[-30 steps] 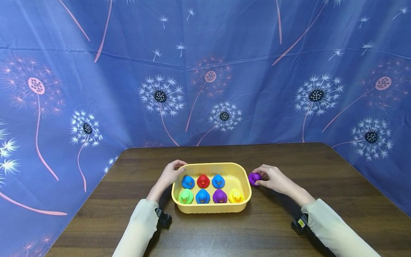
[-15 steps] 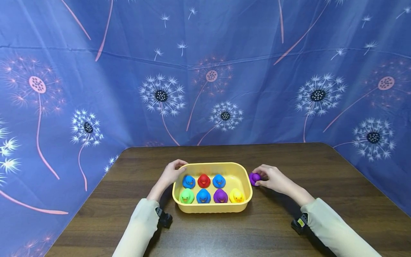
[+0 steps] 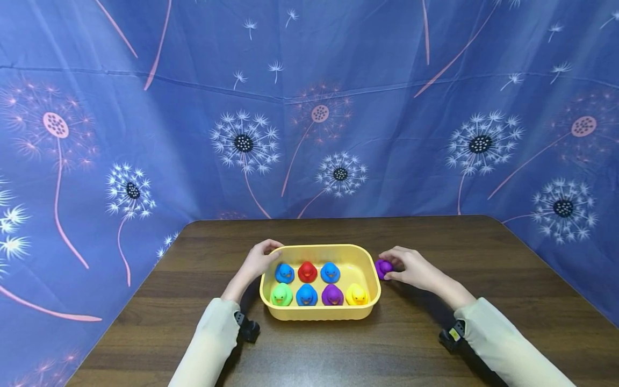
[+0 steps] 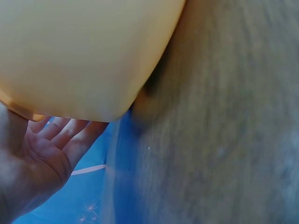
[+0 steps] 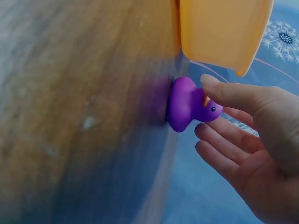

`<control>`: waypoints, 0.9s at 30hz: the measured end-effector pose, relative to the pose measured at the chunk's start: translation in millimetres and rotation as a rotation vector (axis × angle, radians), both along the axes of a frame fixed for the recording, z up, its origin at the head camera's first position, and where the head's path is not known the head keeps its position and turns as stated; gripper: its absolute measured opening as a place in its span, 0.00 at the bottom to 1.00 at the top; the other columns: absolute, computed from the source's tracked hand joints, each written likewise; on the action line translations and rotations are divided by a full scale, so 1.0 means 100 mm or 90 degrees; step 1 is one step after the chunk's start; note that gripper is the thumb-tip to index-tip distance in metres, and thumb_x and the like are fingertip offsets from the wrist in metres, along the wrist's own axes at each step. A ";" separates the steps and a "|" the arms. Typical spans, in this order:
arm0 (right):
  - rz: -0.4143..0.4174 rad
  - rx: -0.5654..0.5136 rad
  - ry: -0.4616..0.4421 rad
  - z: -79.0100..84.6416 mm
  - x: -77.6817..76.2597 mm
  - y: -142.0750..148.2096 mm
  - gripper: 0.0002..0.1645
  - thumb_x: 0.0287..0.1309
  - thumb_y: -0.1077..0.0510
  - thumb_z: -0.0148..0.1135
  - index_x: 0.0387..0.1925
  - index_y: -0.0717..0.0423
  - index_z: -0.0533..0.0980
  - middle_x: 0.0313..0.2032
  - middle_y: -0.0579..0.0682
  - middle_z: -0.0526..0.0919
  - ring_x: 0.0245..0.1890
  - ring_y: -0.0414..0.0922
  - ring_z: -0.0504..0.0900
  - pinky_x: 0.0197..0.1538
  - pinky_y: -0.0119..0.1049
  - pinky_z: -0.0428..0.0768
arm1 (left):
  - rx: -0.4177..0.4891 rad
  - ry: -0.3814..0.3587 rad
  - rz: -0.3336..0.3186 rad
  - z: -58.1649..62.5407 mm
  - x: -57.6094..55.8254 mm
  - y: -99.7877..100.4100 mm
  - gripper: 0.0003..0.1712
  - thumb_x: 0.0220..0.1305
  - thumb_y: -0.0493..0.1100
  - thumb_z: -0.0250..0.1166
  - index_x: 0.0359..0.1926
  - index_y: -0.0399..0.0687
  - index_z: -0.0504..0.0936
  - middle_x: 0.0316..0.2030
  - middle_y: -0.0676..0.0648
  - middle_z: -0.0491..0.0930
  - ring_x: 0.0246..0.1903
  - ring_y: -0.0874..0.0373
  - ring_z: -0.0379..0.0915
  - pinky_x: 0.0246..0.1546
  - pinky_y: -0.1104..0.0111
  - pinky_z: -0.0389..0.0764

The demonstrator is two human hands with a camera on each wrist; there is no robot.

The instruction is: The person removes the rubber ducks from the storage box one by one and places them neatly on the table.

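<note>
A yellow plastic tub [image 3: 321,313] holds several rubber ducks in two rows. The back row has a blue duck [image 3: 285,273], a red duck [image 3: 307,272] and another blue one; in front are a green duck [image 3: 281,294], a blue one, a purple one and a yellow duck [image 3: 357,294]. My left hand [image 3: 258,260] holds the tub's rim at the back left corner, its fingers reaching behind the wall in the left wrist view. Just outside the tub's right end, my right hand [image 3: 408,267] has thumb and fingers around a purple duck [image 5: 187,105] on the table.
The brown wooden table [image 3: 309,355] extends on all sides of the tub. A blue cloth [image 3: 309,64] with dandelion prints hangs behind it. Each wrist wears a small black camera. Inside the tub, the back right part [image 3: 355,269] shows bare floor.
Both hands and the ducks stay in place. The whole head view shifts only slightly.
</note>
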State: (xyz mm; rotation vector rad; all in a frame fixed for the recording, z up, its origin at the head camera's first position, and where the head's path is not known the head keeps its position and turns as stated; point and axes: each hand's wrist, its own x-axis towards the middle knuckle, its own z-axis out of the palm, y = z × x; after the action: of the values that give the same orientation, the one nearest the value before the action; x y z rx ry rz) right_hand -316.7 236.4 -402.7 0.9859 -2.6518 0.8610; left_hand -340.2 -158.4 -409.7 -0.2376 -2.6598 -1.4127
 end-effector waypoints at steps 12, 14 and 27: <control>-0.011 0.017 0.063 0.17 0.02 -0.07 0.28 0.45 0.64 0.71 0.50 0.66 0.74 0.42 0.59 0.82 0.39 0.52 0.81 0.44 0.47 0.80 | 0.019 0.051 -0.034 -0.04 0.00 -0.05 0.08 0.62 0.41 0.62 0.41 0.44 0.81 0.36 0.46 0.83 0.46 0.48 0.76 0.47 0.59 0.74; -0.013 0.012 0.065 0.20 0.02 -0.09 0.29 0.45 0.65 0.71 0.52 0.65 0.73 0.41 0.59 0.82 0.39 0.52 0.81 0.44 0.47 0.79 | 0.020 0.057 -0.038 -0.04 0.00 -0.05 0.08 0.62 0.41 0.61 0.41 0.43 0.81 0.36 0.46 0.83 0.45 0.48 0.77 0.46 0.59 0.74; -0.004 -0.004 0.132 0.32 0.05 -0.27 0.23 0.46 0.63 0.71 0.47 0.63 0.77 0.40 0.55 0.82 0.39 0.49 0.82 0.43 0.45 0.80 | 0.001 0.012 0.000 -0.02 -0.01 0.01 0.09 0.62 0.37 0.61 0.44 0.42 0.80 0.41 0.44 0.83 0.49 0.48 0.75 0.50 0.56 0.73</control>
State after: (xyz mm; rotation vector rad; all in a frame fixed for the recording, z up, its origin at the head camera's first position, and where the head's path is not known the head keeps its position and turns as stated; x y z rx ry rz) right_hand -312.1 209.9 -370.6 1.0067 -2.4749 0.7234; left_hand -341.4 -157.7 -411.5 -0.2491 -2.6444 -1.4055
